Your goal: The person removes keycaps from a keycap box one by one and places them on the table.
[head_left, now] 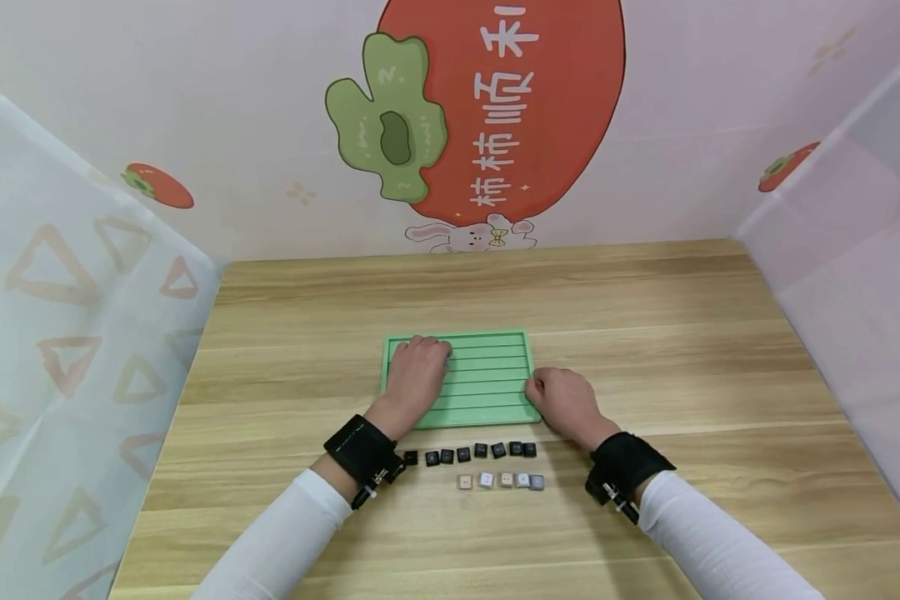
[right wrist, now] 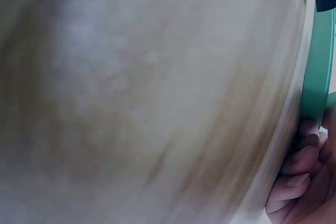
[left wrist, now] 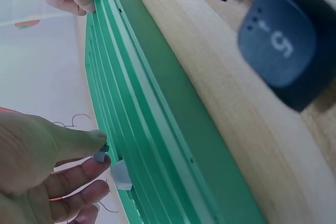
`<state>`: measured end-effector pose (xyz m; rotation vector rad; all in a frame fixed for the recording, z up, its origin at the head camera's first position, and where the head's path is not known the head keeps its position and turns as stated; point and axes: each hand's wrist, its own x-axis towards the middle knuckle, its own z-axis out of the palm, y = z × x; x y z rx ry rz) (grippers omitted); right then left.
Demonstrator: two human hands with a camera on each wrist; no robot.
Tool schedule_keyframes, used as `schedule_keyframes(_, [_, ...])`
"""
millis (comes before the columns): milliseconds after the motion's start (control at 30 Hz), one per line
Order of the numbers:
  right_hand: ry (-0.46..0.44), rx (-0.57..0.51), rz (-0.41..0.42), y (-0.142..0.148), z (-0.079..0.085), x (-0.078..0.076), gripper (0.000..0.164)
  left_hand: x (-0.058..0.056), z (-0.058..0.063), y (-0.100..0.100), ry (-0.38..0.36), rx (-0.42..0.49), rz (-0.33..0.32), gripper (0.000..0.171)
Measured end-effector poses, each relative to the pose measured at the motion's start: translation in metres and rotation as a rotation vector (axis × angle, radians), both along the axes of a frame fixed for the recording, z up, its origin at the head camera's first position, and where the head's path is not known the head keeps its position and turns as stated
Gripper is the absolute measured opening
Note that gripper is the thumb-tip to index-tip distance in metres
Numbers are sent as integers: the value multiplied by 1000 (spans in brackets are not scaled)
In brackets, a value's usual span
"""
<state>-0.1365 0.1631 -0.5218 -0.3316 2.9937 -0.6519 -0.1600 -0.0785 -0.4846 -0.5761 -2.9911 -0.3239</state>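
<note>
A green ridged tray lies on the table. My left hand is over its left part, pinching a small grey-blue keycap between thumb and forefinger. Close below those fingers, a white keycap sits in the tray. At the tray's right edge, my right hand grips the rim with curled fingers, partly out of frame in the right wrist view.
In front of the tray runs a row of black keycaps, one marked 5 in the left wrist view. Nearer to me is a shorter row of pale and grey keycaps. The wooden table meets printed walls at the back and sides.
</note>
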Motion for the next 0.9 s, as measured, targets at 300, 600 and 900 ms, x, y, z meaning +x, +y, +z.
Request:
schedule_keyframes(300, [-2, 5, 1, 1, 1, -1, 37, 0, 8, 2, -1, 20, 0, 20])
schedule_keyframes(600, [-16, 0, 2, 1, 1, 0, 37, 3, 16, 0, 16, 57, 15, 18])
schedule_keyframes(900, [-7, 2, 4, 0, -2, -1, 37, 9, 16, -2, 25, 87, 10, 17])
